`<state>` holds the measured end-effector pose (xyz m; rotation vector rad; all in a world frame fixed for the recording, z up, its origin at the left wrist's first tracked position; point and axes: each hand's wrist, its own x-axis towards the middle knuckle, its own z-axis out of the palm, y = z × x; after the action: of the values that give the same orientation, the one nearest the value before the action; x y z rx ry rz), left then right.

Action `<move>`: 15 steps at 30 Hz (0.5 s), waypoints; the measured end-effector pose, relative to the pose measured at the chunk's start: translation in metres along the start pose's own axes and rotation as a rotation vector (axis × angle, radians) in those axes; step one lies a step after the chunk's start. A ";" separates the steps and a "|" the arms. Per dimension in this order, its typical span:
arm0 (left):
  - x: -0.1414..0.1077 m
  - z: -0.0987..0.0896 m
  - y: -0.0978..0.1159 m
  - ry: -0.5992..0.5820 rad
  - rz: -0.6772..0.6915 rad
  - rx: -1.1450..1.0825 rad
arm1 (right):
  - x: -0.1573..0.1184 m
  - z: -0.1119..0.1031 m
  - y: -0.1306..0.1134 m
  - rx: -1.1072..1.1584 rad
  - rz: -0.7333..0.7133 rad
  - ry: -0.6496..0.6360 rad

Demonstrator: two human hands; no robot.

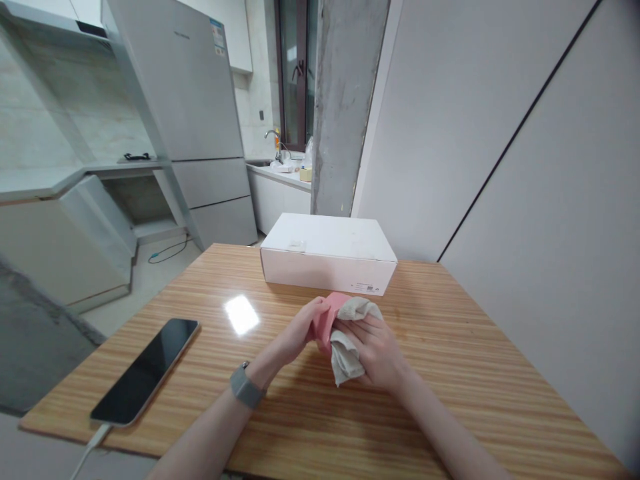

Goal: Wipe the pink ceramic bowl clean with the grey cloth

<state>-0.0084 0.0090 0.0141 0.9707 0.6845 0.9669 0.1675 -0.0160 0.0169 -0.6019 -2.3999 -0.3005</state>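
Note:
Near the middle of the wood-grain table point(200, 380), a pink object point(326, 325) is held above the surface; its full shape is hidden by the cloth and fingers. My left hand point(303, 327) grips its left side, thumb on top, and a grey watch band circles that wrist. A light grey cloth point(346, 360) is bunched in my right hand point(373, 343) and pressed against the pink object's right side, partly inside what looks like its opening. Part of the cloth hangs below my right fingers.
A closed white box point(327, 270) lies just beyond my hands. At the left, a phone point(147, 373) with a white cable point(97, 439) lies near the table's edge. A wall point(500, 133) borders the right side; a fridge point(175, 80) stands behind left.

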 end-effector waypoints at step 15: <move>-0.002 -0.007 0.016 -0.076 -0.112 0.193 | 0.004 -0.001 -0.009 0.128 -0.060 0.004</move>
<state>-0.0204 0.0136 0.0255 1.1207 0.7701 0.7718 0.1607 -0.0228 0.0200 -0.4720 -2.4150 -0.1711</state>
